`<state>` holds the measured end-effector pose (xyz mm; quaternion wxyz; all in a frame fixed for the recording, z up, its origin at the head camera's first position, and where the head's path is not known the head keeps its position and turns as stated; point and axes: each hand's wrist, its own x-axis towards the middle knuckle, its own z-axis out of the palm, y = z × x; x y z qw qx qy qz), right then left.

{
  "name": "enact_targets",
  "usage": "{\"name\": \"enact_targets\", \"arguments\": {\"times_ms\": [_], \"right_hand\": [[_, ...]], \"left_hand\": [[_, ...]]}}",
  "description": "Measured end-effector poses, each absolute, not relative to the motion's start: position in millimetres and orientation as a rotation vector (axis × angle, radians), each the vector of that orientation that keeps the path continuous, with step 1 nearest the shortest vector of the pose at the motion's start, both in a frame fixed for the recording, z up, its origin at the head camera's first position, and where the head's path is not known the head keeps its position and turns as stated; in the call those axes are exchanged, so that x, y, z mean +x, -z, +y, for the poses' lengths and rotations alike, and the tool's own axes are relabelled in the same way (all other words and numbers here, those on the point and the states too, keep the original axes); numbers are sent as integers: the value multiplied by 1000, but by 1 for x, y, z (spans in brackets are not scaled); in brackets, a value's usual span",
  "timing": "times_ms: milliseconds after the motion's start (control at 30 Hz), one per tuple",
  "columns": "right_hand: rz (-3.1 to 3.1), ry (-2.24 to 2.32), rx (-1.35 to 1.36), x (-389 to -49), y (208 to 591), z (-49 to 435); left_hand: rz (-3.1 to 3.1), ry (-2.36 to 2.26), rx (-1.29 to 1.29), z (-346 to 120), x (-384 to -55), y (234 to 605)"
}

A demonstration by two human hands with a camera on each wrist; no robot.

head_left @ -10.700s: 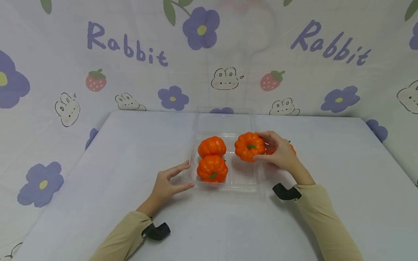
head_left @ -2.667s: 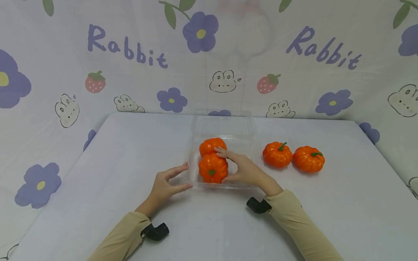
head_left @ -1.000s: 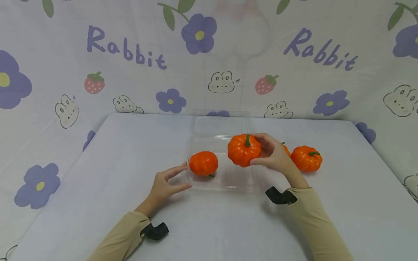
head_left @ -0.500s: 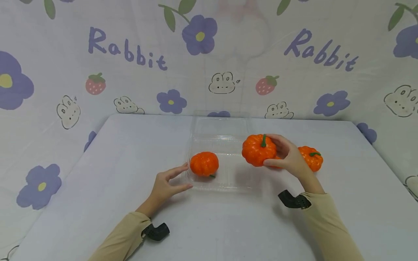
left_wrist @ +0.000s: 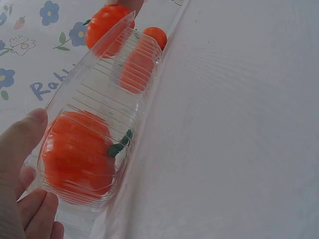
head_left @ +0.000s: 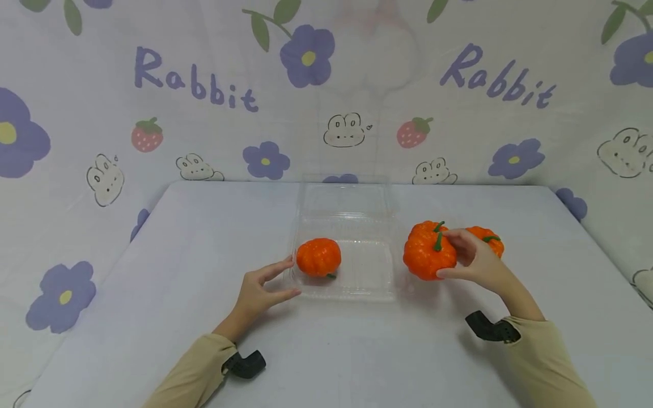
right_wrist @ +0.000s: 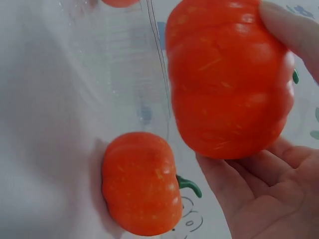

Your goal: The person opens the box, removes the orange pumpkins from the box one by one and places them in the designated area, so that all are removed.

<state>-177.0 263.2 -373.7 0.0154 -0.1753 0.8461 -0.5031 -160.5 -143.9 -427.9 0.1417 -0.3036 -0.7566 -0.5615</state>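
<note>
A hinged clear plastic container (head_left: 367,272) lies on the table with its lid folded back. In its left half sits one small orange pumpkin (head_left: 318,256). My left hand (head_left: 258,292) holds the container's left front corner, thumb and fingers spread around it. Right of the container, my right hand (head_left: 479,262) grips another orange pumpkin (head_left: 427,260) with a green stem. The right wrist view shows this held pumpkin (right_wrist: 229,79) between thumb and fingers. A third pumpkin (head_left: 422,228) is partly hidden behind it, and one more pumpkin (head_left: 487,234) is partly covered by my right hand.
The white table (head_left: 326,351) extends around the container. Behind it hangs a white cloth (head_left: 204,130) printed with flowers, rabbits and strawberries. The container's raised lid (head_left: 344,198) stands near the table's back edge.
My right hand has carried pumpkins from the container to the right. Over the last second the held pumpkin moved right and nearer. My left hand has stayed at the container; the remaining pumpkin shifted earlier.
</note>
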Motion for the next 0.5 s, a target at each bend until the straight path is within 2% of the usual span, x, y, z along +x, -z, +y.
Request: {"name": "enact_targets", "arguments": {"times_ms": [233,500], "right_hand": [[2661,1443,-411,-174,378,269],[2669,1422,-424,-170,382,273]], "left_hand": [[-2162,1591,-906,-144,-161,428],[-2194,1609,-865,-147,-161,428]]}}
